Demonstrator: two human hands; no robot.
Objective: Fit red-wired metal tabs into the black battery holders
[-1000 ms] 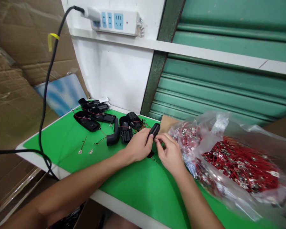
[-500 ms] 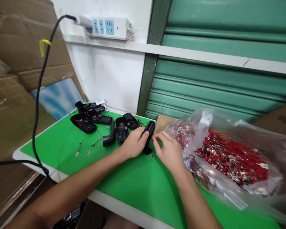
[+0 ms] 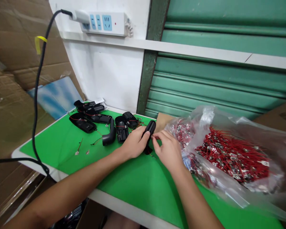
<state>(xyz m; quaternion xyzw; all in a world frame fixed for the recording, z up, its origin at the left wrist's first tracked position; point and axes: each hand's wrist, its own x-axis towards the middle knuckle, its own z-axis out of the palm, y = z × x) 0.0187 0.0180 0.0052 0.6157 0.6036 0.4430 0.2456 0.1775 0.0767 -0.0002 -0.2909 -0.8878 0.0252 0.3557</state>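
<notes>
My left hand [image 3: 136, 142] is wrapped round a black plastic housing [image 3: 150, 127], thumb along its side, and holds it tilted over the green table mat [image 3: 133, 181]. Close against the housing's right side, the thumb and forefinger of my right hand [image 3: 168, 148] are pinched on what looks like a thin wire, mostly hidden by the fingertips. A small wire end [image 3: 153, 156] sticks out below the housing. Left of my hands lie a black housing with a red wire [image 3: 121, 129] and a curved black tube-shaped part [image 3: 109, 136].
A clear plastic bag [image 3: 233, 156] full of red-wired metal pieces fills the right side. Several black housings [image 3: 83, 122] lie at the back left. A loose wired piece [image 3: 77, 152] rests on the mat. A black cable [image 3: 38, 86] hangs from the power strip [image 3: 107, 24].
The view has shifted slightly. Both hands keep their hold on the housing and the wire, with the right fingertips still close at the housing's side.
</notes>
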